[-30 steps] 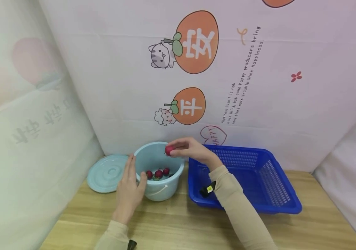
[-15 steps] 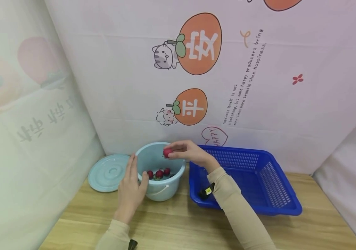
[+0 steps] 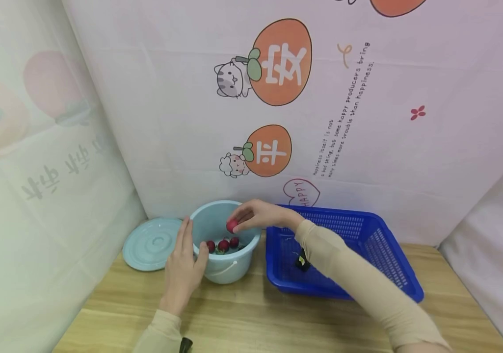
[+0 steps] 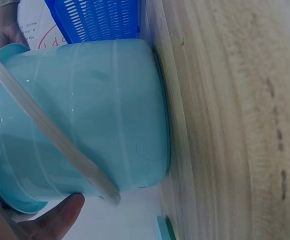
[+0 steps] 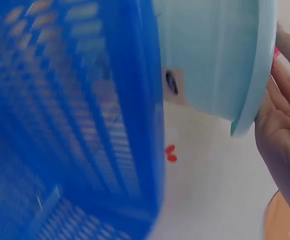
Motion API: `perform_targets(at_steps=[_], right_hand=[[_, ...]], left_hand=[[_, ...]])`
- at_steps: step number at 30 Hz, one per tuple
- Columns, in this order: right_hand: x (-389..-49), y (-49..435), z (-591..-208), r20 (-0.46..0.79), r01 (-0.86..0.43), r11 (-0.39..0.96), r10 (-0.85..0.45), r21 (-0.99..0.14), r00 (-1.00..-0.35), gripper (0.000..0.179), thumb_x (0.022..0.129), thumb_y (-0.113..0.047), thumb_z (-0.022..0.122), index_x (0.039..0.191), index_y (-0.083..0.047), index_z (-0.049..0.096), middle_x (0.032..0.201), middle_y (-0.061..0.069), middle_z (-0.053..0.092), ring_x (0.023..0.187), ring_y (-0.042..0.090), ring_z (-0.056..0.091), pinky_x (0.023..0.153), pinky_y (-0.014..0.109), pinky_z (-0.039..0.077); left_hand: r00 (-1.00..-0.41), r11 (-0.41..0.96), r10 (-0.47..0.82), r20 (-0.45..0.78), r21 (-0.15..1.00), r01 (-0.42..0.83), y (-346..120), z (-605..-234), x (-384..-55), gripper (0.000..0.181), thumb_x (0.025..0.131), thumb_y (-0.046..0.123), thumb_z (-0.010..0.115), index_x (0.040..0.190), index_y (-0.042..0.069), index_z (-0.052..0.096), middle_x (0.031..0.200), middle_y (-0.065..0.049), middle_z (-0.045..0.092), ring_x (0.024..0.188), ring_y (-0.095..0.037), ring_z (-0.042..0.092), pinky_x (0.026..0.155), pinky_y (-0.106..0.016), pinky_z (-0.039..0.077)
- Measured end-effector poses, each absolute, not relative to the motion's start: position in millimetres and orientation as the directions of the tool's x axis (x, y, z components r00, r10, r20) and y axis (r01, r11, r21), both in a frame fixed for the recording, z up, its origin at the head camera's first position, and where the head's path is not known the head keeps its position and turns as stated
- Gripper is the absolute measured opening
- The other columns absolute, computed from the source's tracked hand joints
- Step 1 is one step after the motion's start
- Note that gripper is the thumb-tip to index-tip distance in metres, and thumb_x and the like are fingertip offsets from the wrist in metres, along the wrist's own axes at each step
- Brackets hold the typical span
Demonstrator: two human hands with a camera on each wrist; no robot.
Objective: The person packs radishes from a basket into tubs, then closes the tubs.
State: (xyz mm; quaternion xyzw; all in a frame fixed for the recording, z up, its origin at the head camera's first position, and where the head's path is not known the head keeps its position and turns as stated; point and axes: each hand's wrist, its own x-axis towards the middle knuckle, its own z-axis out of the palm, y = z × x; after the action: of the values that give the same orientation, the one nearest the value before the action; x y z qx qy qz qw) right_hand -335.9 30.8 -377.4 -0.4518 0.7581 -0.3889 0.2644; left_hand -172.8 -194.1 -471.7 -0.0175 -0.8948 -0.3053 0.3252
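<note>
My right hand (image 3: 262, 215) pinches a small round red radish (image 3: 231, 225) between thumb and fingertips, over the mouth of a light blue bucket (image 3: 226, 272). Several more radishes (image 3: 223, 245) with thin strands and bits of green lie on the bucket's floor. With straight fingers, my left hand (image 3: 184, 272) rests against the bucket's left rim, its thumb towards the front. The left wrist view has that thumb (image 4: 67, 212) beside the bucket wall. In the right wrist view, the right hand (image 5: 282, 125) is partly behind the bucket rim, with only a sliver of red showing.
A blue perforated basket (image 3: 277, 282) stands right of the bucket, under my right forearm, with a thin pale strand inside. The bucket's round lid (image 3: 145, 252) lies to the left. A white printed sheet (image 3: 180, 122) rises behind the wooden table (image 3: 242, 318).
My right hand has lowered the radish slightly leftward into the bucket's mouth, and the right forearm has swung outward to the right. The left hand stays at the rim.
</note>
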Motion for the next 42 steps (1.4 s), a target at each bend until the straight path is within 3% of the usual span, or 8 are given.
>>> perform_targets(at_steps=[5, 8, 18, 26, 30, 35, 42], right_hand=[[-336, 19, -367, -0.136, -0.621, 0.348, -0.922, -0.702, -0.363, 0.029, 0.094, -0.014, 0.082, 0.121, -0.006, 0.077, 0.112, 0.000, 0.078, 0.108, 0.011, 0.072, 0.097, 0.026, 0.055], [-335, 14, -363, -0.198, -0.668, 0.385, -0.919, -0.637, -0.341, 0.028, 0.093, -0.015, 0.082, 0.120, -0.006, 0.077, 0.111, -0.001, 0.078, 0.106, 0.009, 0.072, 0.095, 0.024, 0.055], [-335, 6, -351, -0.264, -0.703, 0.420, -0.908, -0.574, -0.327, 0.025, 0.094, -0.013, 0.081, 0.118, -0.005, 0.077, 0.111, 0.001, 0.078, 0.108, 0.012, 0.072, 0.097, 0.026, 0.055], [-335, 8, -355, -0.223, -0.712, 0.406, -0.913, -0.572, -0.341, 0.023, 0.095, -0.015, 0.080, 0.117, -0.006, 0.078, 0.109, 0.000, 0.078, 0.106, 0.011, 0.072, 0.096, 0.026, 0.056], [-333, 10, -356, -0.228, -0.689, 0.429, -0.901, -0.584, -0.368, 0.040, 0.095, -0.020, 0.081, 0.129, -0.002, 0.072, 0.122, 0.008, 0.076, 0.116, 0.020, 0.071, 0.100, 0.029, 0.055], [-330, 11, -355, -0.270, -0.630, 0.472, -0.878, -0.616, -0.394, 0.071, 0.093, -0.028, 0.084, 0.150, 0.003, 0.054, 0.149, 0.019, 0.060, 0.135, 0.030, 0.060, 0.109, 0.036, 0.050], [-327, 12, -354, -0.273, -0.617, 0.469, -0.880, -0.632, -0.390, 0.075, 0.094, -0.030, 0.082, 0.153, 0.003, 0.051, 0.153, 0.021, 0.056, 0.139, 0.030, 0.056, 0.113, 0.039, 0.047]], left_hand=[[-0.803, 0.821, -0.180, 0.568, 0.536, 0.196, -194, -471, -171, 0.067, 0.105, 0.031, 0.055, 0.163, 0.002, 0.037, 0.170, -0.009, 0.036, 0.059, -0.023, 0.058, 0.046, -0.036, 0.046], [-0.810, 0.823, -0.183, 0.558, 0.537, 0.184, -195, -471, -171, 0.067, 0.105, 0.032, 0.054, 0.163, 0.003, 0.038, 0.169, -0.008, 0.036, 0.054, -0.017, 0.050, 0.043, -0.030, 0.038], [-0.799, 0.819, -0.180, 0.573, 0.537, 0.201, -196, -471, -175, 0.069, 0.105, 0.033, 0.054, 0.164, 0.002, 0.036, 0.170, -0.010, 0.035, 0.082, -0.034, 0.070, 0.055, -0.042, 0.053], [-0.794, 0.818, -0.181, 0.580, 0.537, 0.206, -197, -473, -177, 0.069, 0.104, 0.030, 0.057, 0.163, 0.002, 0.037, 0.170, -0.009, 0.035, 0.071, -0.029, 0.065, 0.051, -0.036, 0.049], [-0.790, 0.816, -0.178, 0.586, 0.537, 0.214, -197, -472, -177, 0.069, 0.104, 0.031, 0.055, 0.163, 0.001, 0.037, 0.170, -0.010, 0.035, 0.070, -0.028, 0.064, 0.050, -0.035, 0.048], [-0.793, 0.815, -0.173, 0.584, 0.536, 0.217, -197, -472, -177, 0.069, 0.104, 0.033, 0.054, 0.162, 0.000, 0.037, 0.170, -0.010, 0.035, 0.065, -0.025, 0.061, 0.048, -0.033, 0.045], [-0.795, 0.816, -0.172, 0.582, 0.537, 0.216, -197, -472, -176, 0.069, 0.104, 0.032, 0.054, 0.162, -0.001, 0.037, 0.170, -0.011, 0.035, 0.061, -0.021, 0.058, 0.046, -0.031, 0.042]])
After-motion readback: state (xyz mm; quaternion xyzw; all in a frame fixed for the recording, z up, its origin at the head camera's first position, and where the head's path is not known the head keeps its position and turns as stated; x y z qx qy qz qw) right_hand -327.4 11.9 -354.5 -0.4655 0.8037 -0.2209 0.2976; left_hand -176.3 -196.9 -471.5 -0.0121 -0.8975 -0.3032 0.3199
